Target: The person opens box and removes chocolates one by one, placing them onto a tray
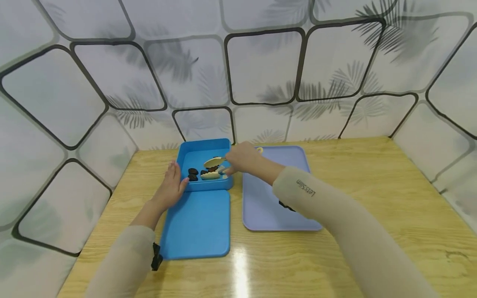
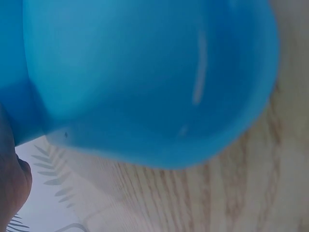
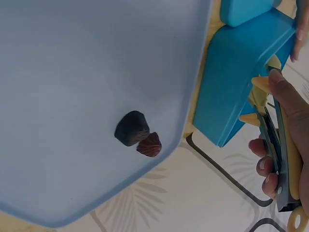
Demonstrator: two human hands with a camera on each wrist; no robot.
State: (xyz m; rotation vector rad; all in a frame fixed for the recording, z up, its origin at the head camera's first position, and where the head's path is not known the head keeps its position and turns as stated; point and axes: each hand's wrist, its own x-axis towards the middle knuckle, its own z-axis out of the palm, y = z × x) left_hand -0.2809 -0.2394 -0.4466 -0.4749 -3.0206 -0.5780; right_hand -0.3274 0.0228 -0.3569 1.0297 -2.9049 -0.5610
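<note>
My right hand (image 1: 242, 158) grips a pair of tongs with yellow handles (image 3: 291, 164) and pale yellow scalloped heads (image 1: 214, 162). Those heads reach down into a blue box (image 1: 203, 145). A reddish-brown piece (image 1: 213, 169) lies between them; whether they pinch it I cannot tell. Left of the heads, dark stone-like pieces (image 1: 192, 177) sit on the box floor. My left hand (image 1: 169, 188), fingers extended, rests against the box's left side, its thumb at the front rim. In the left wrist view only part of that hand (image 2: 13, 181) shows beside blue plastic (image 2: 145, 72).
A flat blue tray or lid (image 1: 197, 223) lies in front of the box. To the right is a lavender tray (image 1: 275, 203); a dark stone-like piece (image 3: 132, 128) and a ridged brown shell-like piece (image 3: 149, 145) lie near its corner. A patterned cloth wall (image 1: 264, 70) stands behind the wooden table (image 1: 357, 186).
</note>
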